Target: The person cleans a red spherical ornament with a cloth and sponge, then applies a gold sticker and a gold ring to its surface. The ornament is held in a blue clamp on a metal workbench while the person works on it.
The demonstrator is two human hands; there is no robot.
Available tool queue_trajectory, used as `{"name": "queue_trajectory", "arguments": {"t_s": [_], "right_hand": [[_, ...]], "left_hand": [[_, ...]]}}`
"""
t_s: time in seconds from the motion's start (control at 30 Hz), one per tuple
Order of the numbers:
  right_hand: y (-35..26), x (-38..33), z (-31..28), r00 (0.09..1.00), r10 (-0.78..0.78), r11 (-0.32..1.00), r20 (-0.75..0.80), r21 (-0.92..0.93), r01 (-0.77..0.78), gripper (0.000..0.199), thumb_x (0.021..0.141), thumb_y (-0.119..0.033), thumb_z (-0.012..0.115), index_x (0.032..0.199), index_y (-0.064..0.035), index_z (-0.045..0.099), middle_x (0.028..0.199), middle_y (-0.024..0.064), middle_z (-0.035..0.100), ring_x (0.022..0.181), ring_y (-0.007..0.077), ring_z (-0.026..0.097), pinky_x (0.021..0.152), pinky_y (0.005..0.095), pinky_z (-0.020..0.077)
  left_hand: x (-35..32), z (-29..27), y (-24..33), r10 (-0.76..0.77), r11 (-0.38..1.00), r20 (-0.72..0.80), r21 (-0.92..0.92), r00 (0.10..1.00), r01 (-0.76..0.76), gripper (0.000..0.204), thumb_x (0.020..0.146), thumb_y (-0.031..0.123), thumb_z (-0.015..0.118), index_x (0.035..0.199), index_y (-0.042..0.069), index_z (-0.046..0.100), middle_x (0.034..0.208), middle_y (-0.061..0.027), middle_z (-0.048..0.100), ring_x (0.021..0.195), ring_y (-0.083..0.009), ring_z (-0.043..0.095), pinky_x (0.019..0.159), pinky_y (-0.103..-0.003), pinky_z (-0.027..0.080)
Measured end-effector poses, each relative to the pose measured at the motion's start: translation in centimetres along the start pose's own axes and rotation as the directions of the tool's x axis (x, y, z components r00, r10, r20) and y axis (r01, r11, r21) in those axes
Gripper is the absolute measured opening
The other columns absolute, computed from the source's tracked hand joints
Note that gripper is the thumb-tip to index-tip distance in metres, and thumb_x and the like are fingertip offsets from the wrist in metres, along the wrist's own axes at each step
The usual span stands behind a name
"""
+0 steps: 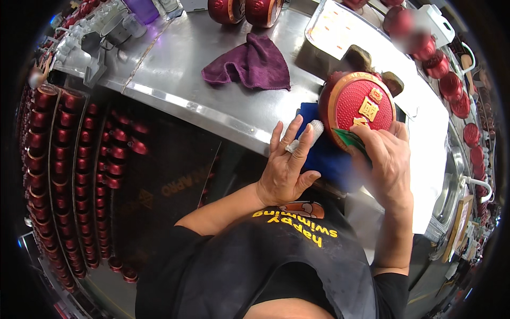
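A round red vessel (355, 100) with a gold rim and raised gold characters shows its dotted face, right of centre on the work surface. My right hand (387, 157) is closed on a thin green pointed piece (348, 139), held at the lower edge of that face; its exact kind is unclear. Fingers spread, my left hand (285, 169) is open beside the vessel and holds nothing. One of its fingers wears a white covering (316, 130). A blue cloth (319, 159) lies under and in front of the vessel. Two brown lumps (357, 57) sit behind it.
A crumpled purple cloth (249, 65) lies on the steel table (175, 69). Two red vessels (227, 10) stand at the far edge. A white-topped tray (340, 26) is behind right. Several red vessels (451, 86) line the right; stacked ones (64, 138) fill the left. A sink (451, 191) is right.
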State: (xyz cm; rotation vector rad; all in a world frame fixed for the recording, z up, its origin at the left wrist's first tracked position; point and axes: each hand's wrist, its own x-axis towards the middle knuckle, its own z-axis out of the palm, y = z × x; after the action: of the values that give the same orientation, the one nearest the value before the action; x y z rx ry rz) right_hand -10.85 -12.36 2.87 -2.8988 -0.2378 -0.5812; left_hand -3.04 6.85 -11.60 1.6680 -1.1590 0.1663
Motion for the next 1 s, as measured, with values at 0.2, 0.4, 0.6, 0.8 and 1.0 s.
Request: {"name": "queue_trajectory", "arguments": {"t_s": [0.2,0.4,0.6,0.8,1.0], "right_hand": [[0.7,6.1,-1.2,0.923,0.042,0.997,0.383,-0.081,-0.012,0.023,0.086,-0.009,0.074,0.106,-0.0093,0.063,0.079,0.0101,0.068,0.073,0.0292,0.065,0.083,0.0421,0.0431],[4.5,8.7,-0.6,0.982,0.138,0.982,-0.127,-0.113,-0.153,0.028,0.097,-0.021,0.07,0.121,-0.0083,0.065,0.092,0.0134,0.073,0.077,0.0271,0.073,0.078,0.0371,0.0565],[2.1,-0.5,-1.2,0.869,0.496,0.804,0.003,0.377,-0.46,0.033,0.093,-0.012,0.073,0.125,-0.0062,0.068,0.102,0.0084,0.074,0.091,0.0165,0.068,0.084,0.0307,0.0541],[-1.4,-4.7,-0.4,0.892,0.447,0.842,-0.059,0.365,-0.398,0.033,0.086,-0.003,0.075,0.119,-0.0039,0.07,0.099,0.0122,0.072,0.088,0.0272,0.067,0.084,0.0373,0.0517],[-2.2,-4.5,0.7,0.986,0.114,0.993,-0.121,-0.01,-0.116,0.042,0.069,0.003,0.074,0.11,-0.0091,0.073,0.086,0.0025,0.062,0.075,0.0209,0.06,0.076,0.0406,0.0405]], "left_hand": [[0.6,-0.9,-0.1,-0.052,0.999,-0.035,0.003,0.998,0.052,0.076,0.106,0.049,0.049,0.159,-0.003,0.032,0.146,-0.023,0.056,0.149,-0.044,0.035,0.122,-0.057,0.017],[3.8,-4.6,-4.8,-0.047,0.947,-0.066,0.313,0.997,0.065,0.056,0.103,0.038,0.06,0.146,0.003,0.056,0.134,-0.0182,0.065,0.142,-0.041,0.037,0.119,-0.054,0.025],[7.2,-8.1,-9.8,-0.104,0.762,-0.08,0.634,0.991,0.131,0.045,0.093,0.032,0.071,0.134,0.013,0.066,0.139,-0.0189,0.059,0.135,-0.0402,0.042,0.118,-0.053,0.025],[6.0,-2.8,-1.9,-0.133,0.963,0.138,-0.215,0.981,0.161,0.067,0.089,0.022,0.076,0.144,-0.002,0.046,0.145,-0.0206,0.048,0.142,-0.035,0.04,0.12,-0.045,0.029],[5.5,0.4,-1.7,-0.202,0.902,0.078,-0.375,0.976,0.216,0.083,0.084,0.017,0.078,0.15,-0.001,0.029,0.145,-0.0261,0.042,0.136,-0.0404,0.042,0.117,-0.049,0.032]]}}
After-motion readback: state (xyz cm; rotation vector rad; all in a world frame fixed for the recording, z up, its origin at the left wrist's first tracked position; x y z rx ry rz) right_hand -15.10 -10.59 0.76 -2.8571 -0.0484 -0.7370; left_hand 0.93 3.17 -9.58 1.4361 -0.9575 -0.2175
